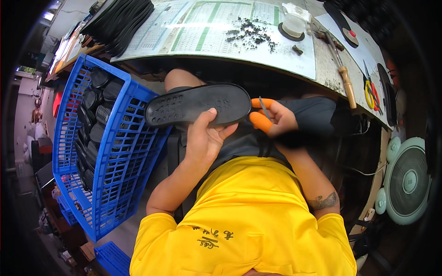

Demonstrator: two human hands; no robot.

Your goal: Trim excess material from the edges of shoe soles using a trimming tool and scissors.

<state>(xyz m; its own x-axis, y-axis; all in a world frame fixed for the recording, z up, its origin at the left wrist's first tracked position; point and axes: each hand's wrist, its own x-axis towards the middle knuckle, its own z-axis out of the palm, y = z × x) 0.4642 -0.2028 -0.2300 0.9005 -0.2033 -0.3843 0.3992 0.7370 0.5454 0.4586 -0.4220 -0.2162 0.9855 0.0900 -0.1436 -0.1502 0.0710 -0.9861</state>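
Observation:
My left hand (206, 138) grips a black shoe sole (193, 105) from below, its thumb pressed on the upper face. The sole lies nearly level over my lap, with clusters of small round dimples at its left end and toward the right. Close to its right end is my right hand (282, 118), with orange finger covers (261, 122) on the thumb and a finger. Between these fingers is a slim metal blade (264, 106), its tip pointing up. A dark blurred shape hides part of my right wrist.
On the left, a blue crate (122, 138) holds many black soles (96, 115). The table (198, 50) ahead bears stacked black soles (122, 23), black scraps (253, 34), a small clear container (293, 24), a wooden-handled tool (346, 83) and scissors (369, 89). A fan (409, 181) stands right.

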